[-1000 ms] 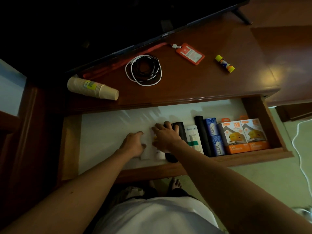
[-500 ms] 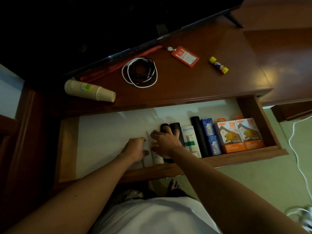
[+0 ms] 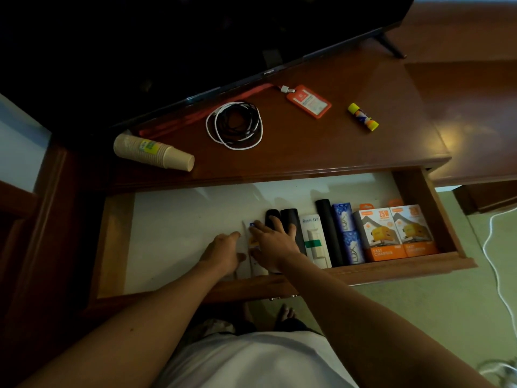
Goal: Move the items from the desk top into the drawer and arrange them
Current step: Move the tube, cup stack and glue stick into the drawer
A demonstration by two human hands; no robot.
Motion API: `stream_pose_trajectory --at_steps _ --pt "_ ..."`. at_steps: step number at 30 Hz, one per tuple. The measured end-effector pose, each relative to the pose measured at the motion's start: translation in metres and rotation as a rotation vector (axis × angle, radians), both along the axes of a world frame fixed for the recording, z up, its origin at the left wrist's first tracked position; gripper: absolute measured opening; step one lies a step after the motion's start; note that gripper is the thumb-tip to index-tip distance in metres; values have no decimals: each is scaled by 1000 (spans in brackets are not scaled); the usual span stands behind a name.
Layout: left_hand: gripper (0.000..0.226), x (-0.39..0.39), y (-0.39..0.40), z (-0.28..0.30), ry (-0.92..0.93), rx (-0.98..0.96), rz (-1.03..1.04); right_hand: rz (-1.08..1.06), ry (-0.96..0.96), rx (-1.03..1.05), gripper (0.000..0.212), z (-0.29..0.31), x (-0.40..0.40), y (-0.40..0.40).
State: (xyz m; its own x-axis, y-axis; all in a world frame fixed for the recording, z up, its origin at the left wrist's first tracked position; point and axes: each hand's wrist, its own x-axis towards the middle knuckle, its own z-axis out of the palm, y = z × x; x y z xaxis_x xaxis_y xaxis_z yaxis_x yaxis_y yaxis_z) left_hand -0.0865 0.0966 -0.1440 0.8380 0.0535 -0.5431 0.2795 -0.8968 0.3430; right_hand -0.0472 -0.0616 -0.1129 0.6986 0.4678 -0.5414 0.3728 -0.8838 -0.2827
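The open drawer point(image 3: 436, 219) holds a row of items: two orange charger boxes point(image 3: 394, 233), two blue soap boxes point(image 3: 347, 233), black tubes point(image 3: 327, 219), a white remote point(image 3: 314, 239) and black remotes point(image 3: 291, 217). My right hand point(image 3: 275, 243) lies flat across the black remotes and a small white box point(image 3: 251, 242). My left hand point(image 3: 223, 252) presses against that box's left side. On the desk top lie a stack of paper cups point(image 3: 152, 151), coiled cables point(image 3: 235, 124), a red badge holder point(image 3: 309, 100) and a glue stick point(image 3: 363, 116).
A television point(image 3: 195, 51) stands at the back of the desk point(image 3: 349, 147). The drawer's left half shows bare white lining point(image 3: 173, 233). A white cable point(image 3: 492, 247) runs over the green floor at the right.
Both hands have stayed on the small white box and black remotes, shifting slightly; my right fingers have spread flatter over the remotes. The view has tilted a little.
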Motion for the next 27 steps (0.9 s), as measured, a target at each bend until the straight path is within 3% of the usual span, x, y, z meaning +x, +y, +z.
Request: stream_pose_trajectory --at_steps 4,7,12,15,17,21,24,27 --pt "64 -6 0 7 7 37 21 3 9 15 63 1 1 -1" --pt "46 -4 1 25 -68 47 69 -44 -18 65 52 12 7 -3" --pt "23 23 7 77 -553 -58 328 -195 -325 294 30 48 40 -5" --pt "21 51 12 110 -709 -109 591 -264 -449 398 16 74 70 -8" --pt "29 74 20 124 -729 -134 870 -340 -472 438 11 87 90 -12" --pt "82 113 40 138 -564 -102 1372 -493 -521 422 30 107 128 -28" --pt "103 126 40 141 -429 -198 1493 -537 -500 330 46 113 153 -49" --pt "97 133 32 145 -389 -260 1529 -509 -446 252 57 108 171 -75"
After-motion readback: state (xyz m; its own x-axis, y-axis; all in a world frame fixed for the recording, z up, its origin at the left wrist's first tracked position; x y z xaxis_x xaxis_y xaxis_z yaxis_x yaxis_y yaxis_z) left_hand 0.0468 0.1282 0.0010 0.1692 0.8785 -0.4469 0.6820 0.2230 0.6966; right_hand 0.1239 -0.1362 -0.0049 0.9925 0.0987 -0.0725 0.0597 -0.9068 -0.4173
